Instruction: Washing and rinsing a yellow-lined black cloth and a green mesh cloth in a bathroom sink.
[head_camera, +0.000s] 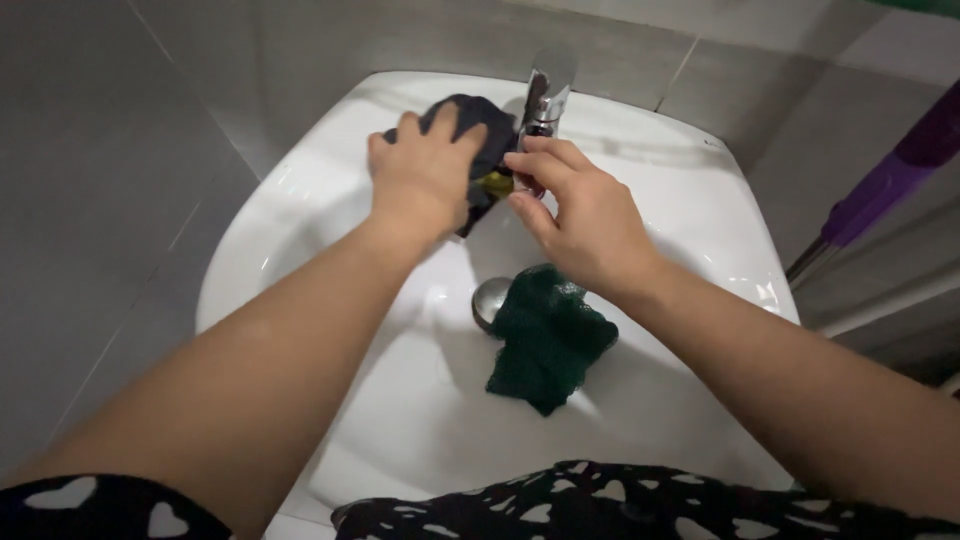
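Both hands (425, 175) (585, 215) clutch crumpled dark cloth (480, 125); glossy basin (700, 230).

We find the rear of the white basin (700, 215) crowded — the chrome tap (546, 95) stands there, with the dark cloth (484, 150) just beside it. A green mesh scrubber (550, 340) lies beside the drain plug (490, 298), perhaps overlapping it. The bowl's near left slope is bare — room to pass. The purple-handled pole (890, 180) blocks the right flank.

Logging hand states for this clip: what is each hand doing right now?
Left hand: closed on the dark cloth by the tap.
Right hand: fingertips pinching at the cloth's yellow spot; grip unclear.
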